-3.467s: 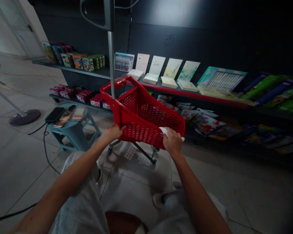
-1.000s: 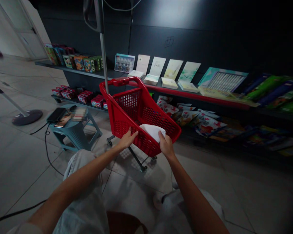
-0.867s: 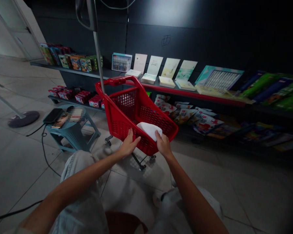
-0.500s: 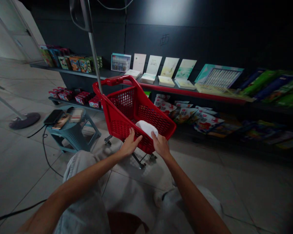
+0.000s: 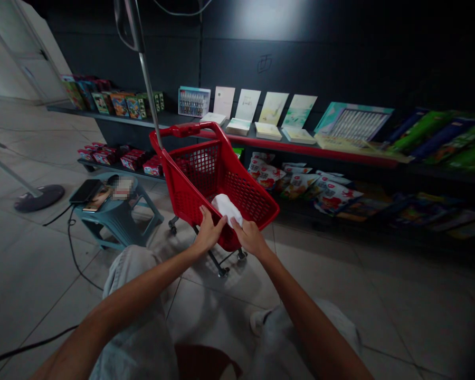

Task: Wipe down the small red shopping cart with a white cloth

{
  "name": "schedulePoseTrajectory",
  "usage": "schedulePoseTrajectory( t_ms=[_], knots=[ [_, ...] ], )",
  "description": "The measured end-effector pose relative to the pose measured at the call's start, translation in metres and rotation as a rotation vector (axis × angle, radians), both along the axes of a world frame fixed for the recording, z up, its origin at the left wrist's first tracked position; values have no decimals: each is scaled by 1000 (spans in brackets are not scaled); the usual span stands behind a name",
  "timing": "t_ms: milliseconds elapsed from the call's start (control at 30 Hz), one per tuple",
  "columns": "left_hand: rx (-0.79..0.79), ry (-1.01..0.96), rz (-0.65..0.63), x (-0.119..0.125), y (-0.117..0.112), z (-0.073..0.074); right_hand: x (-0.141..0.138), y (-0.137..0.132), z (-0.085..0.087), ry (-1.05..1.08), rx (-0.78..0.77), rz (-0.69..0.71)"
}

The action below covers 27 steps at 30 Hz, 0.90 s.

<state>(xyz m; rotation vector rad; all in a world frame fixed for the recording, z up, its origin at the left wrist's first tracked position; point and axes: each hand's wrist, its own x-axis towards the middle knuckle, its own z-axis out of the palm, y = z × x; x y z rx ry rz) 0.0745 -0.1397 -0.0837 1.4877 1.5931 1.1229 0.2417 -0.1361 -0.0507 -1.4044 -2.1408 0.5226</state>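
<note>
The red plastic shopping cart is standing on the tiled floor in front of the person, its perforated basket facing upward and its handle pointing toward the stocked shelf. A white cloth is bunching at the near side of the basket, close to its front end.

Hand state: the right hand is pinching the lower end of the cloth between thumb and fingers. The left hand is spreading thumb and forefinger wide while lying against the outside of the near wall; it is holding no loose item.

Handling, by judgement: the cloth is appearing light, soft and limp, so it is calling for a bunched hold, with the folds gathered under the fingertips. Breakage is not posing a concern. The cart is appearing stiff and fairly light, with smooth plastic that is likely offering little friction. Since it is standing on casters, it is probably tending to roll or swivel under side pressure. The basket rim and the handle are presenting the firmest holds; the perforated wall is suiting a flat, steadying palm.
</note>
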Motion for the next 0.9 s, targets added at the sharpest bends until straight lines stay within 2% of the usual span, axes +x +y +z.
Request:
schedulePoseTrajectory(
  t_ms=[100, 233, 367, 500, 700, 900],
  knots=[
    [9, -10, 25, -2, 2, 0, -3, 0, 1, -32, -57, 46],
    [-24, -29, 32, -8, 1, 2, -2, 3, 1, -98, -57, 65],
    [-40, -24, 15, -13, -1, 3, 3, 5, 4, -94, -82, 105],
    [-5, -37, 58, -16, 1, 0, 5, 3, 8, -83, -103, 137],
    [38, -30, 90, -14, 5, -3, 1, 0, 6, -90, -93, 95],
    [37, -11, 100, -10, 8, -4, -1, 5, 8, 34, -84, 131]
  ],
)
